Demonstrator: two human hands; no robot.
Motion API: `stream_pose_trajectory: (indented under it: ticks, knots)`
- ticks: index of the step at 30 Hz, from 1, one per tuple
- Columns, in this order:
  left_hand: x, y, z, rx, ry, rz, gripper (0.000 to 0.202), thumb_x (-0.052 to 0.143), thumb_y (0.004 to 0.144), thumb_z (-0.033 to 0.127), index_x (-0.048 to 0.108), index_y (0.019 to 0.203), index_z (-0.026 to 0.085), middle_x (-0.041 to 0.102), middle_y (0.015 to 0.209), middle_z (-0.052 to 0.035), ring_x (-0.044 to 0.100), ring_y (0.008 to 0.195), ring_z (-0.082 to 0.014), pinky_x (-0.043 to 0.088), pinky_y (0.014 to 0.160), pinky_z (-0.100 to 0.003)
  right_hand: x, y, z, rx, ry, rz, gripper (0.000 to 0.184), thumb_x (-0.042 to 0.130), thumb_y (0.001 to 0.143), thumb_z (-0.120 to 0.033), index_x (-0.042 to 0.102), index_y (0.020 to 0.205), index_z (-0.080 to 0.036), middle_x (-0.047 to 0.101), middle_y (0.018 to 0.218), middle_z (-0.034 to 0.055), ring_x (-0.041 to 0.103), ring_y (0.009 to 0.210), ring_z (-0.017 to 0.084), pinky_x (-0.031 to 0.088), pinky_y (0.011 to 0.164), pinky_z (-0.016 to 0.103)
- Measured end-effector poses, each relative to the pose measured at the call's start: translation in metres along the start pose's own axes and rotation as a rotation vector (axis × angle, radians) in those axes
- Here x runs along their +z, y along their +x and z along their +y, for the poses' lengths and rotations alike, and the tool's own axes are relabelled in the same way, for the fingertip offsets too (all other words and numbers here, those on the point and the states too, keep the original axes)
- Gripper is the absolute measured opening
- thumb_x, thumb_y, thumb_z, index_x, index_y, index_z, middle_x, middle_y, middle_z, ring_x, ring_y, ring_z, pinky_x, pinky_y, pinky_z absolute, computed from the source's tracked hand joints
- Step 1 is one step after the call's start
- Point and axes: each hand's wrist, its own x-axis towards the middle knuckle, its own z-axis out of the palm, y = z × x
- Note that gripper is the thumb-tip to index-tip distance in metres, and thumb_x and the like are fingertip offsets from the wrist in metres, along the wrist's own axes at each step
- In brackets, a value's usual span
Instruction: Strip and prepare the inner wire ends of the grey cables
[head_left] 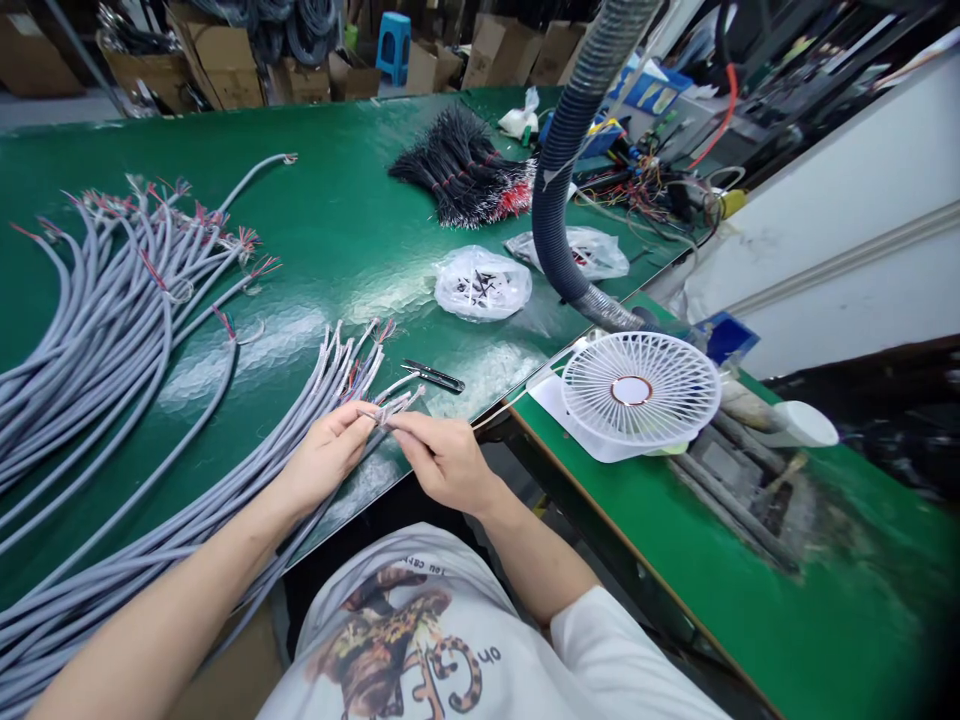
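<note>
My left hand and my right hand meet at the near edge of the green table. Both pinch the stripped end of one grey cable, fingers pressed together on its thin wires. That cable belongs to a bundle of grey cables running from the lower left to my hands. A pair of small cutters lies on the table just beyond my fingers.
A larger fan of grey cables covers the left. Black wire bundles and two plastic bags lie further back. A ribbed hose hangs at centre right. A white fan sits on the right bench.
</note>
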Motion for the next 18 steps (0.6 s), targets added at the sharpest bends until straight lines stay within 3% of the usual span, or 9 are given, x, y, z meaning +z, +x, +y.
stream_pose_trajectory:
  ticks: [3,5,11,18]
  knots:
    - [-0.003,0.002,0.001,-0.018,0.006,0.066,0.039,0.065,0.078,0.050,0.056,0.092,0.015,0.023,0.039,0.0140,0.012,0.033,-0.0029,0.009,0.033,-0.013,-0.006,-0.005,-0.013,-0.157,0.077,-0.066,0.021,0.046,0.092,-0.015,0.065,0.102,-0.017,0.075,0.084,0.0044,0.069,0.068,0.011,0.053,0.066,0.021]
    - [-0.006,0.004,0.002,-0.035,-0.001,0.099,0.035,0.061,0.081,0.048,0.055,0.093,0.016,0.023,0.038,0.0142,0.011,0.032,-0.0030,0.010,0.032,-0.012,-0.009,-0.008,-0.016,-0.182,0.105,-0.074,0.020,0.048,0.091,-0.015,0.065,0.101,-0.017,0.075,0.083,0.0041,0.069,0.069,0.011,0.053,0.067,0.021]
    - [-0.009,0.001,0.008,-0.063,-0.050,0.083,0.027,0.057,0.085,0.043,0.056,0.092,0.017,0.025,0.037,0.0138,0.009,0.031,-0.0029,0.011,0.029,-0.011,-0.002,-0.010,0.011,0.177,-0.052,0.046,0.022,0.046,0.093,-0.020,0.065,0.104,-0.017,0.073,0.097,0.0072,0.070,0.084,0.015,0.053,0.076,0.024]
    - [-0.008,0.000,0.007,-0.067,-0.075,0.052,0.027,0.058,0.085,0.043,0.056,0.091,0.017,0.024,0.036,0.0139,0.009,0.031,-0.0026,0.013,0.028,-0.010,0.006,-0.006,0.016,0.208,-0.079,0.016,0.025,0.043,0.093,-0.021,0.066,0.103,-0.016,0.073,0.094,0.0068,0.070,0.080,0.015,0.051,0.072,0.023]
